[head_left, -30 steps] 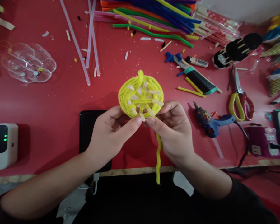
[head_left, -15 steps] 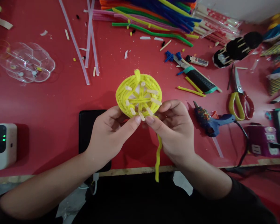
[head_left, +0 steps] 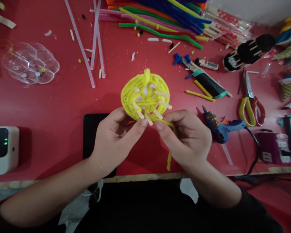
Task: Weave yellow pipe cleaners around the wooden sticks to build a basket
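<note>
A round yellow piece (head_left: pixel 129 97), wound from pipe cleaner with several short wooden sticks poking out of it, is held above the red table. My left hand (head_left: pixel 116 139) grips its lower left edge, thumb on top beside a stick. From its lower right edge runs a loose yellow pipe cleaner tail (head_left: pixel 169 160). My right hand (head_left: pixel 188 139) pinches that tail close to the edge between thumb and fingers; the rest hangs below the hand. The fingers behind the round piece are partly hidden.
A dark phone (head_left: pixel 89 129) lies under my left hand. To the right are a blue glue gun (head_left: pixel 225 129), scissors (head_left: pixel 251 106) and a box cutter (head_left: pixel 207 81). Pipe cleaners (head_left: pixel 160 19), glue sticks (head_left: pixel 80 45) and a clear flower-shaped tray (head_left: pixel 31 64) lie farther back.
My right hand has moved slightly right, drawing the yellow tail out from the edge. The round piece has tilted a little, and less tail hangs below my right hand.
</note>
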Motion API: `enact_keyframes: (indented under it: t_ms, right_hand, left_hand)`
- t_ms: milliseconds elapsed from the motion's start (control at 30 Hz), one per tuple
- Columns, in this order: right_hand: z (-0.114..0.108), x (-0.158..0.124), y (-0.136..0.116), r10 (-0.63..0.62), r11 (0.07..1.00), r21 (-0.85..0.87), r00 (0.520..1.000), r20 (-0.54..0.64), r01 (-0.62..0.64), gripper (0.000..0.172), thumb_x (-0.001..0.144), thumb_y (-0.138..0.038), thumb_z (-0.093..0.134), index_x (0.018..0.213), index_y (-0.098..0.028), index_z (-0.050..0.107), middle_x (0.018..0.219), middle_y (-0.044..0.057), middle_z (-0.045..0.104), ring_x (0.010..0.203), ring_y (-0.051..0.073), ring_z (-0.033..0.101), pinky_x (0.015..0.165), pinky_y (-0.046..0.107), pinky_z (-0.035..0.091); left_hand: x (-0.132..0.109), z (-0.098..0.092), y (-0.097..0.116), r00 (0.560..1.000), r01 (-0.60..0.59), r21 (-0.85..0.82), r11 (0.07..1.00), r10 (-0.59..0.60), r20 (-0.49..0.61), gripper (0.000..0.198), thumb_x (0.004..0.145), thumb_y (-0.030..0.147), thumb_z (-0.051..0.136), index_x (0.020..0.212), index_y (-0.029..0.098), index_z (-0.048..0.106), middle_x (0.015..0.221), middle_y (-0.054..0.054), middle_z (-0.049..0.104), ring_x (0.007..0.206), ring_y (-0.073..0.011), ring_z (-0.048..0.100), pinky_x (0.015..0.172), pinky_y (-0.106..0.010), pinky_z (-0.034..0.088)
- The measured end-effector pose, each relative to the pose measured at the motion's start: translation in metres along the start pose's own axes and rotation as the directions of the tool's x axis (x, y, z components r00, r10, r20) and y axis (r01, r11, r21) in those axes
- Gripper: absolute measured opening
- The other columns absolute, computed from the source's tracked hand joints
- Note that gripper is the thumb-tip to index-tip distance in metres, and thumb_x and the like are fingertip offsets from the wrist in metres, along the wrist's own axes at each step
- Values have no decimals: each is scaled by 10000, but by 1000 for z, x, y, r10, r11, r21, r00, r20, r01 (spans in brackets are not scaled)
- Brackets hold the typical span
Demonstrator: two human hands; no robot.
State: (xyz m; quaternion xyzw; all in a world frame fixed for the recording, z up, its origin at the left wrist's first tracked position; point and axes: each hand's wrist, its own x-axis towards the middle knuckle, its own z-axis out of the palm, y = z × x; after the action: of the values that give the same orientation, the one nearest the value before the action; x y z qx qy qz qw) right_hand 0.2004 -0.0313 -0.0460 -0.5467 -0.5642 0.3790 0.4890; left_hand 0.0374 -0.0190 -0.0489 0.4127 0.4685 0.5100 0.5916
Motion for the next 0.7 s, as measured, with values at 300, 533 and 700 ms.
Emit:
enact_keyframes:
  t_ms: [300,533,700]
  right_hand:
    - [13,11,19,453,696,540,873,181,-473,243,721,-436,913,851,-257,813,773,-18,769,665,125,682,602,273,611]
    - [4,21,22,483,725,556,876,10,-406,262,636,-422,968,786,-267,820,806,-21,802,708,120,730,752,294,648]
    - [-9,20,22,476,758,496,879,22,-423,327,630,-478,963,780,-239,797,730,-22,762,658,116,693,696,283,614]
  left_hand:
    - [6,-2,-1,995,34,94,995,-43,95,129,888,140,759,1005,193,776,1025,-19,845,928,-162,800,851,-242,637]
    - [11,-11,12,943,329,-85,941,-321,92,238,868,135,765,1076,235,825,1116,-8,843,1029,-158,799,943,-240,626]
    - [4,-15,27,896,443,-220,869,-433,97,131,847,151,736,913,175,847,983,-51,845,940,-167,804,845,-219,646]
